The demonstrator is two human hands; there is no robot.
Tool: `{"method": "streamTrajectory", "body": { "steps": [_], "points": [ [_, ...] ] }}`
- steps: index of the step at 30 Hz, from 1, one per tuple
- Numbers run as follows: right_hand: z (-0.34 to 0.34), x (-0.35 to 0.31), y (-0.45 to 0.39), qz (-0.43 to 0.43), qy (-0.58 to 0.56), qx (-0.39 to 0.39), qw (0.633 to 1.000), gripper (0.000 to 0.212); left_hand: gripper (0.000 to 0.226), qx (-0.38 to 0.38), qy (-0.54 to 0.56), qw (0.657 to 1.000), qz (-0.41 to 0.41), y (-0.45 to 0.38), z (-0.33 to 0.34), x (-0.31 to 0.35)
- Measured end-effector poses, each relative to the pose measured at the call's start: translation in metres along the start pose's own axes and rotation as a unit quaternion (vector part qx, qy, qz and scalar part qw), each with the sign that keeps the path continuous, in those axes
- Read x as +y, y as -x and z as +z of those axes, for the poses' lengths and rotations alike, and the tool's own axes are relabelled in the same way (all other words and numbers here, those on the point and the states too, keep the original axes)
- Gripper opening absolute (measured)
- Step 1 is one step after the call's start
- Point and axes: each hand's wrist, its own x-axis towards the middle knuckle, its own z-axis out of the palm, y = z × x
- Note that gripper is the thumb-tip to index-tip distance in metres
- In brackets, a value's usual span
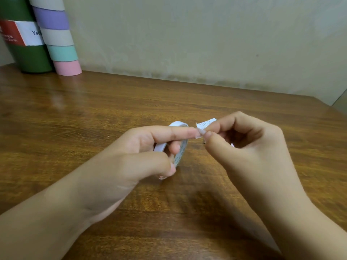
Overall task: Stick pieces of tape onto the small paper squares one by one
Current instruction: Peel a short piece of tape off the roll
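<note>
Your two forearms are coming in from the bottom edge, converging over the wooden table point(93, 117). Your left hand point(131, 156) is gripping the white tape roll point(179, 154): fingers are curling through and around the ring, the thumb is pressing on its near side, and the index finger is lying straight across the top of it, its tip reaching toward your other hand. The roll is sitting upright on edge inside that grip, just above the tabletop; whether it is touching the wood cannot be told. Your right hand point(249, 145) is pinching a small white piece point(205, 124) between thumb and index fingertip, the remaining fingers curling loosely behind. The piece is sticking up and away from the pinch, faint printed marks showing on it; whether it is tape backing or a paper square cannot be told. The left index tip is touching the near end of that piece, right at the pinch. Well beyond both grips, at the far left corner of the table against the pale wall point(206, 44), a dark green cylinder point(24, 53) with a red and white label is standing beside a tall tube point(60, 44) banded in purple, beige, mint and pink.
</note>
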Motion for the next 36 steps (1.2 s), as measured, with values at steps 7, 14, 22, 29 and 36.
{"method": "streamTrajectory", "body": {
  "steps": [7,14,22,29,36],
  "points": [
    [-0.005,0.007,-0.009,0.144,-0.100,-0.012,0.985,0.009,0.041,0.027,0.036,0.999,0.009,0.004,-0.004,-0.008],
    [-0.037,0.033,-0.029,0.177,0.139,0.034,0.974,0.019,0.038,0.119,0.007,0.992,0.045,0.002,-0.010,-0.003],
    [-0.042,0.064,-0.038,0.196,0.295,0.019,0.935,0.014,0.025,0.176,-0.104,0.978,0.036,-0.003,-0.017,-0.013],
    [-0.043,0.069,-0.037,0.160,0.320,0.011,0.934,0.013,0.031,0.209,-0.178,0.961,0.039,-0.006,-0.020,-0.014],
    [-0.015,0.031,-0.012,-0.036,0.232,-0.149,0.961,0.017,0.030,0.229,-0.175,0.957,0.027,-0.007,-0.023,-0.013]
  ]
}}
